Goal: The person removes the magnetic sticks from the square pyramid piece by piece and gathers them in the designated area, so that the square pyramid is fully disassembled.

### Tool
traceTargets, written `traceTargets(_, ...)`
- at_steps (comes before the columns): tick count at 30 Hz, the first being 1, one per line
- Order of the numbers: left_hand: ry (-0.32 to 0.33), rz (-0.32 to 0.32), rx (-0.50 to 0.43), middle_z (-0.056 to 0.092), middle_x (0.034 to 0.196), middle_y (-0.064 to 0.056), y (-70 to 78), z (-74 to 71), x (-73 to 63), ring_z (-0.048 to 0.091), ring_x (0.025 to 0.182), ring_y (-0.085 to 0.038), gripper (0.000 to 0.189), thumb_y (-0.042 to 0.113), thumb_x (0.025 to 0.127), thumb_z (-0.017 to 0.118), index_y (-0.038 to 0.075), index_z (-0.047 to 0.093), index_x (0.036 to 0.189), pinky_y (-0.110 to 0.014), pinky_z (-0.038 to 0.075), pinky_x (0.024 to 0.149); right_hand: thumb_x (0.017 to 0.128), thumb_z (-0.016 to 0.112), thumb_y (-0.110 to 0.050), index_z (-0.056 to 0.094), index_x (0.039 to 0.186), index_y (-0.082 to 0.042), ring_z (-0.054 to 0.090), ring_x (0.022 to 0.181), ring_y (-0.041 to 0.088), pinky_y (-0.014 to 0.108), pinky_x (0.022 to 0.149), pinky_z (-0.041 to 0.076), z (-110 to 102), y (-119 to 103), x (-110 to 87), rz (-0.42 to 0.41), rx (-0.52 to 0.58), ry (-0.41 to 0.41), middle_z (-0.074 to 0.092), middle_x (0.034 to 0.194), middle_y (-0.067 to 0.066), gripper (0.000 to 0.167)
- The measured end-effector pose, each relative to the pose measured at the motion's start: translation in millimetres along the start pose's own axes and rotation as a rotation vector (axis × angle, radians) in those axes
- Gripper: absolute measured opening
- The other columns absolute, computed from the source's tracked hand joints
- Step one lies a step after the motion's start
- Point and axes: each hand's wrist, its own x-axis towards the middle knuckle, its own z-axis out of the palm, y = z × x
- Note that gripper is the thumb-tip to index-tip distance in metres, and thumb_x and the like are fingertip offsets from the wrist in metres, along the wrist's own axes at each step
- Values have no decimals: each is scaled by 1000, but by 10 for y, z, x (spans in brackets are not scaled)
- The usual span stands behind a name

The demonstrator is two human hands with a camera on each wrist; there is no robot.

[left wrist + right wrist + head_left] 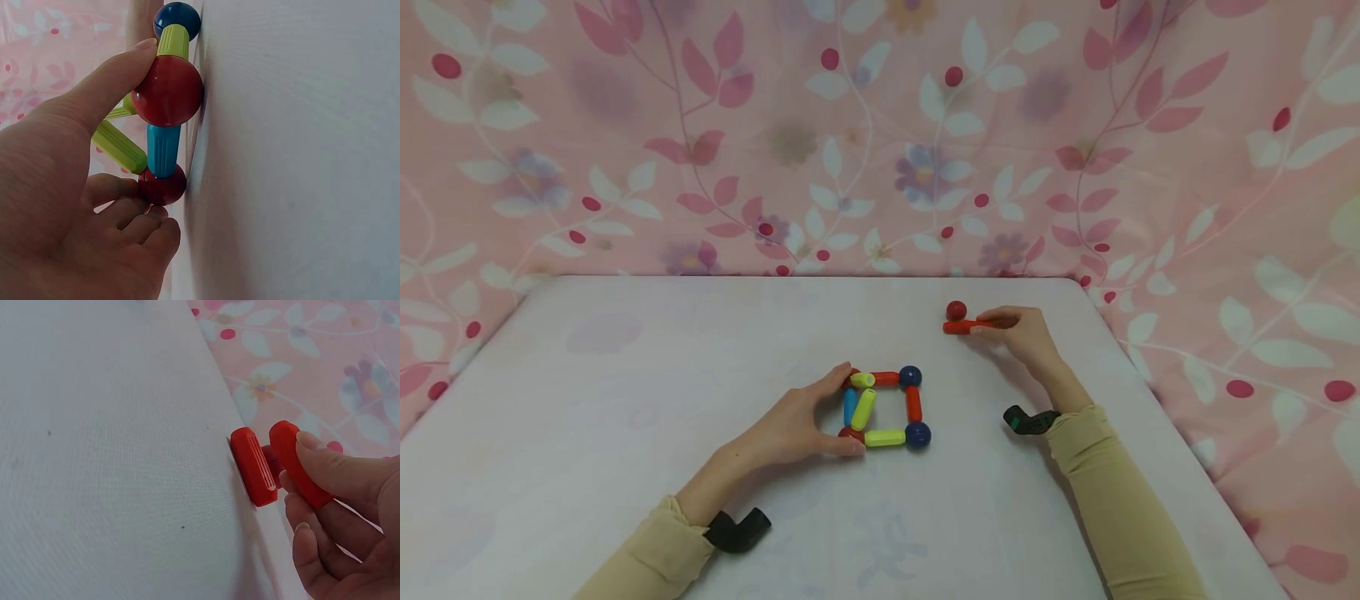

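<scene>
My left hand (792, 423) grips the left side of a square of magnetic rods and balls, thumb on the near red ball (167, 91) and fingers by the far red ball (164, 185). A blue rod (164, 150) joins those balls. Yellow-green rods (864, 409) slant up from them. Red rods (913, 403), a yellow-green rod (885, 437) and two dark blue balls (917, 434) form the other sides. Farther right, my right hand (1028, 340) pinches a red rod (295, 456) between thumb and fingers. Another red rod (253, 467) lies beside it on the table.
A loose red ball (956, 311) sits just behind the red rods, near the far edge of the white-covered table (625, 400). A pink floral cloth (880, 150) hangs behind and along the sides. Black wrist devices (739, 531) are on both wrists.
</scene>
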Motion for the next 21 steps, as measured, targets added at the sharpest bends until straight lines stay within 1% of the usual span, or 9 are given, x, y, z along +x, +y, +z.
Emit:
traceTargets(3,-3,-1,1,29,163,7,-2,1,5,25,152,-19,108,51,73,85,21,27,159,-52,29,119,85,80,-35,73,116,-10,56,114,26,37,96,43,-9,9,7,-6,-12,-8,69,121,11,40)
traceTargets(6,-3,-7,1,29,163,8,1,1,5,25,152,-19,108,52,73,86,22,27,159,-52,29,119,85,81,-35,74,118,-11,54,116,27,39,97,42,-22,16,8,11,-32,-30,69,123,11,41)
traceTargets(10,1,-3,2,30,163,6,0,5,6,25,152,-21,108,52,74,85,21,27,160,-54,30,118,87,79,-29,72,123,-10,52,118,31,42,97,43,-31,29,8,16,-85,-78,67,128,13,41)
traceTargets(14,1,-2,3,30,163,5,-5,9,12,25,152,-22,108,52,74,85,21,27,159,-55,30,118,87,78,-22,73,121,-8,52,116,32,41,96,44,-27,51,14,-16,-117,-110,66,127,15,38)
traceTargets(18,1,-1,3,31,163,4,-9,8,17,26,152,-22,108,51,74,85,20,26,160,-55,30,118,86,80,-22,73,119,-7,52,114,30,39,96,44,-13,58,7,-32,-112,-120,67,124,15,37)
traceTargets(21,2,0,6,30,163,4,-10,8,16,26,152,-23,107,51,74,85,20,27,159,-55,30,118,85,80,-22,73,119,-6,52,113,30,40,96,44,0,54,-7,-38,-113,-112,68,121,16,37)
